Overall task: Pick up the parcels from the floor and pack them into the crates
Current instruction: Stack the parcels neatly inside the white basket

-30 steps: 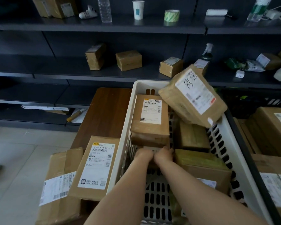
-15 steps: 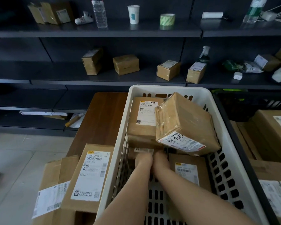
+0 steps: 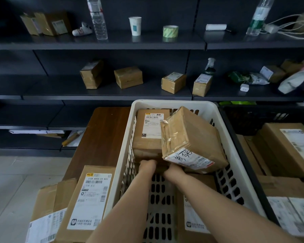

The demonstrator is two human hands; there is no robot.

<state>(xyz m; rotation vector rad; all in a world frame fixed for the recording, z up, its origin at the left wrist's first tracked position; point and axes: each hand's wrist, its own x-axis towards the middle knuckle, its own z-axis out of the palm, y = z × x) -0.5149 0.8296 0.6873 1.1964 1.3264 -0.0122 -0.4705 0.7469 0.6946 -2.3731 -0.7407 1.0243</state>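
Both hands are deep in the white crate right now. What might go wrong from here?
The tilted parcel leans over the right hand; pulling out may let it drop onto the fingers. The left hand works under the labelled parcel, which might slide. Both hands' fingers are hidden, so the grip can't be checked.

Both forearms extended forward, left hand (image 3: 147,166) and right hand (image 3: 174,171) side by side, fingers hidden

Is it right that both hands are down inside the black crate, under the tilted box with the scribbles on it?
Not quite: the crate is white, not black. The head view shows the left hand and right hand inside it, low beside the tilted box.
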